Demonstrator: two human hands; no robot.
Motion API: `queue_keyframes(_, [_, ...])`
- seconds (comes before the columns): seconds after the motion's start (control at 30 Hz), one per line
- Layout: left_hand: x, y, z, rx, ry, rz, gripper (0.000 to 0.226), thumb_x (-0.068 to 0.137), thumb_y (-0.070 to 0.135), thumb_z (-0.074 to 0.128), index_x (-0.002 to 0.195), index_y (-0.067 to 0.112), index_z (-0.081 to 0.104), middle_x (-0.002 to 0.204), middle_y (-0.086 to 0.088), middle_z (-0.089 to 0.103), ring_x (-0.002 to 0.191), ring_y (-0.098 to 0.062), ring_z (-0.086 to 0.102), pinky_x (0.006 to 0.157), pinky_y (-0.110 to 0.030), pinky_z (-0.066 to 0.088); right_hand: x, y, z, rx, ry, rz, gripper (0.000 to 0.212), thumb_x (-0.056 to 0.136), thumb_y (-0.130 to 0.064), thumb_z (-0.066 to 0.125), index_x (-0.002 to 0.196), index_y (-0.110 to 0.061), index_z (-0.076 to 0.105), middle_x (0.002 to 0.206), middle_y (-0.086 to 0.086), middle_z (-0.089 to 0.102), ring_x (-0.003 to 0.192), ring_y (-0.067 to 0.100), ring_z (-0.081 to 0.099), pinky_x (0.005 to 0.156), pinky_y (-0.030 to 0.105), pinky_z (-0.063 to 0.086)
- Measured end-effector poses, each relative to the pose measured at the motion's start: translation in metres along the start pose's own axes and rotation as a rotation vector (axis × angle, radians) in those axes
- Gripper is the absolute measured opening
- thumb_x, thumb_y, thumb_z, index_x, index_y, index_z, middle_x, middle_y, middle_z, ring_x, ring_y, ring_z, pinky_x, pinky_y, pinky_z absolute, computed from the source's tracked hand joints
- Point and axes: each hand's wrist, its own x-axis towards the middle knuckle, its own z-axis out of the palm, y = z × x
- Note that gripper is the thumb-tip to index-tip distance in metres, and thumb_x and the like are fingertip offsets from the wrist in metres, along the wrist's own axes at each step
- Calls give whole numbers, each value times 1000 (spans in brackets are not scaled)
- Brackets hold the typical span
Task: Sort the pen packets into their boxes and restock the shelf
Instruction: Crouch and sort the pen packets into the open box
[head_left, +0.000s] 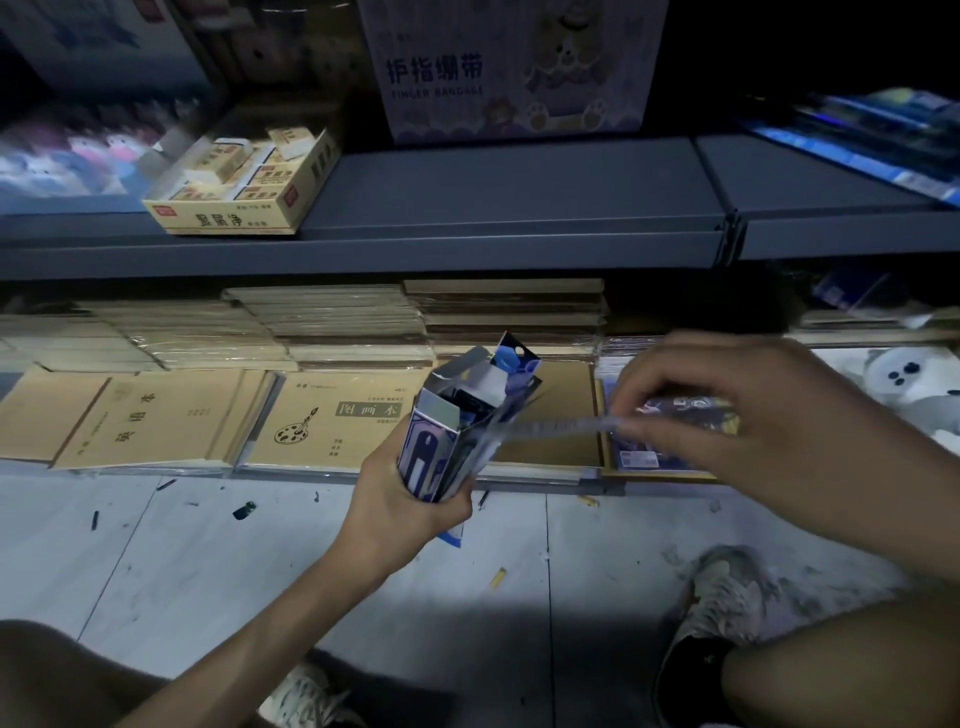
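Pen box (432, 451), top flaps open, tilts below the grey shelf (519, 208), its base gripped by the left hand (400, 506). Below the shelf's right part, the right hand (737, 405) pinches a blurred clear pen packet (561, 428) whose far end reaches the box.

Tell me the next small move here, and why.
Probably slide the slim clear pen packet down into the blue-and-white cardboard box. The right hand pinches the packet with its far end at the box's open mouth, and the left hand grips the box's lower end.
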Motion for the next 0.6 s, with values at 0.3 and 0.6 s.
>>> queue_keyframes(0.3, [3, -2, -3, -20, 46, -9, 35, 72, -6, 84, 84, 14, 59, 70, -4, 68, 55, -14, 58, 49, -23, 52, 3, 5, 16, 209, 69, 138, 28, 103, -18, 58, 114, -43, 55, 82, -12, 72, 41, 14, 58, 49, 27, 49])
queue_keyframes(0.6, [7, -6, -8, -23, 73, 2, 39, 71, -1, 87, 93, 19, 63, 81, 5, 73, 70, -17, 71, 61, -31, 62, 1, -5, 6, 1226, -196, 239, 55, 92, -10, 26, 126, 7, 66, 130, 30, 67, 121, 45, 66, 84, 39, 58])
